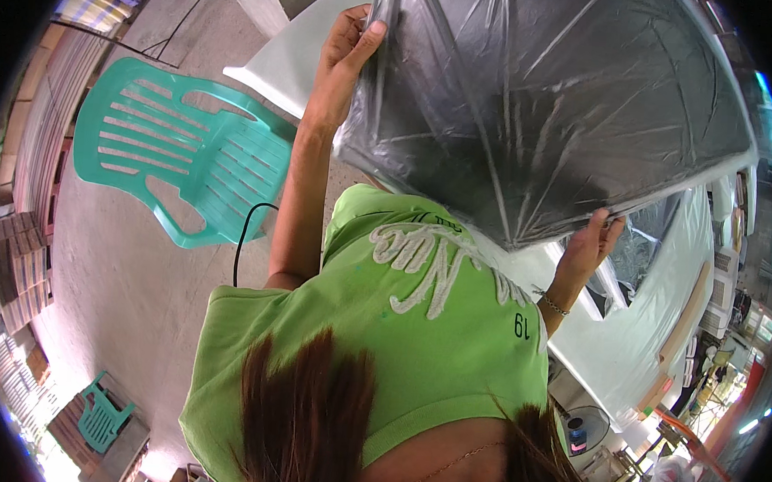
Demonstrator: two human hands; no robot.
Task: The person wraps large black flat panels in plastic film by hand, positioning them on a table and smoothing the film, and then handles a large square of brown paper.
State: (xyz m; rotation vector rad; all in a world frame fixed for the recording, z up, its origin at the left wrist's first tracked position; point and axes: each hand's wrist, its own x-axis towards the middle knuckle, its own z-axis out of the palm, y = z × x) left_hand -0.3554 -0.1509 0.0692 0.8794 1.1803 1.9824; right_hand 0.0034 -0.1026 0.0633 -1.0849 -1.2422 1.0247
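Observation:
A large dark flat panel (550, 101) in wrinkled clear plastic wrap is held up in front of me, tilted over the table. My left hand (348, 51) is closed on its left edge, thumb across the plastic and fingers curled behind. At the near right edge, my right hand (588, 245) grips the same panel, fingertips on its rim and part of the hand beneath it. The plastic draws into creases that meet at the near edge.
The white-covered table (651, 342) lies beneath the panel and carries another plastic-wrapped dark item (648, 242) at right. A green plastic chair (181, 152) stands at my left. A second green chair (102, 414) and stacked boards (14, 265) are farther off.

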